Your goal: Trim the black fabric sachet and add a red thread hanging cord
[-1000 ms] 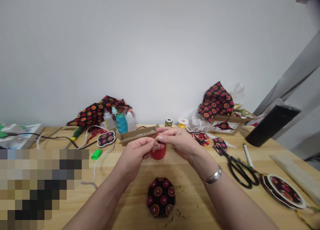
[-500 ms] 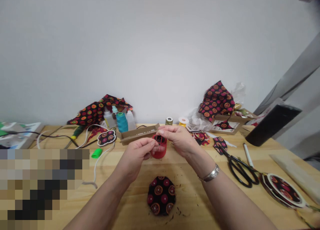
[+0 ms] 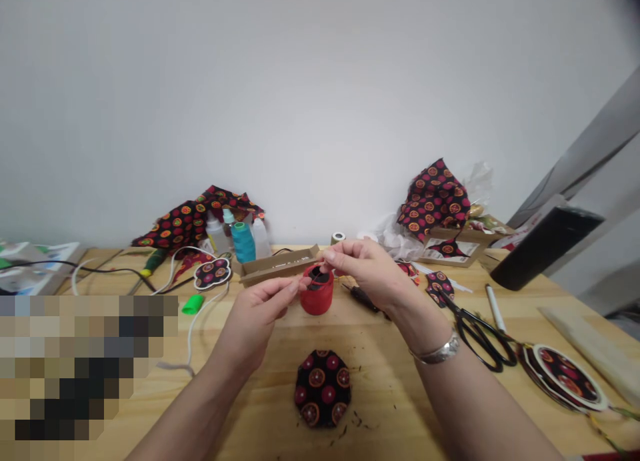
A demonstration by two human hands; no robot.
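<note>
Both hands meet near the middle of the frame, above the desk (image 3: pixel 273 407). The left hand (image 3: pixel 257 314) has thumb and forefinger pinched together at the left edge of the red spool (image 3: pixel 317 299), apparently on a thin thread (image 3: pixel 314 279) too fine to trace fully. The right hand (image 3: pixel 373 271), slightly higher, pinches with thumb and forefinger just above the spool's upper right, seemingly on the same thread. The spool stands upright on the desk, between and slightly beyond the fingertips. The patterned fabric piece (image 3: pixel 323 389) lies flat at lower centre, below and between the hands, touched by neither. A dark tool (image 3: pixel 364 299) lies just under the right hand, partly hidden; the scissors (image 3: pixel 483 341) rest farther right.
</note>
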